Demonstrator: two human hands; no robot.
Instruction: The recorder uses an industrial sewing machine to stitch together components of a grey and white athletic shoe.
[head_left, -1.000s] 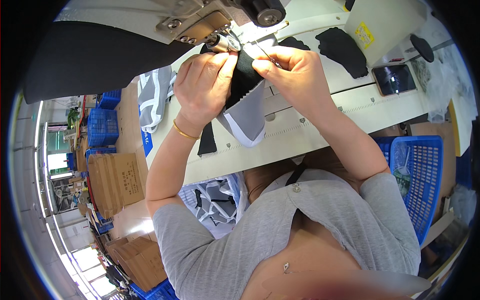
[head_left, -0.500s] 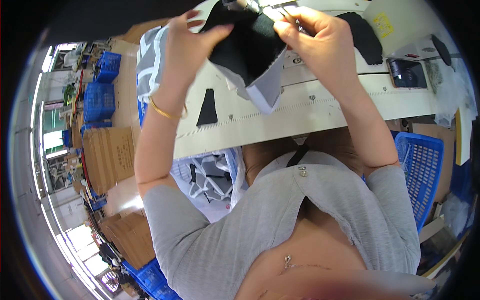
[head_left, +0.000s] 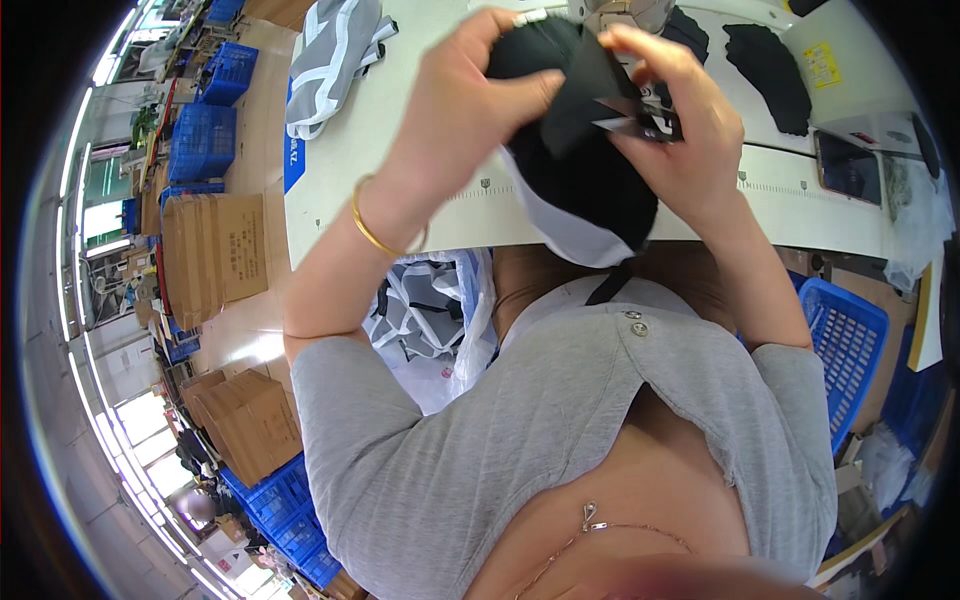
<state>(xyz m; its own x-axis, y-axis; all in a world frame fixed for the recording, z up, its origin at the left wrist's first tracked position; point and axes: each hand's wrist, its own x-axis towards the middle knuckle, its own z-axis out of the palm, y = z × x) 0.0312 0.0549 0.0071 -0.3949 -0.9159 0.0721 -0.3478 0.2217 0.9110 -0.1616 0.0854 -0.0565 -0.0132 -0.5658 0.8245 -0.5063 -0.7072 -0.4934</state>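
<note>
Black fabric with a white-grey layer along its lower edge [head_left: 600,190] hangs in front of me over the near edge of the white sewing table [head_left: 440,215]. My left hand [head_left: 470,105] is closed on its upper left part, the thumb lying across the front. In my right hand [head_left: 690,125] is a pair of small thread snips [head_left: 645,122], blades pointing left in front of the cloth. That hand's forefinger reaches up to the fabric's upper edge. Just beyond the hands is part of a sewing machine [head_left: 635,12], mostly hidden.
Grey pieces with white binding [head_left: 340,60] lie at the table's far left. Black cut pieces [head_left: 768,80] and a phone [head_left: 847,165] lie on the right. A lined bag of grey pieces [head_left: 430,310] stands below the table; a blue basket [head_left: 845,340] is at my right.
The black fabric has come nearer to me and turned, away from the machine. My right hand has moved right and nearer, and the snips now show plainly. My left hand has shifted right.
</note>
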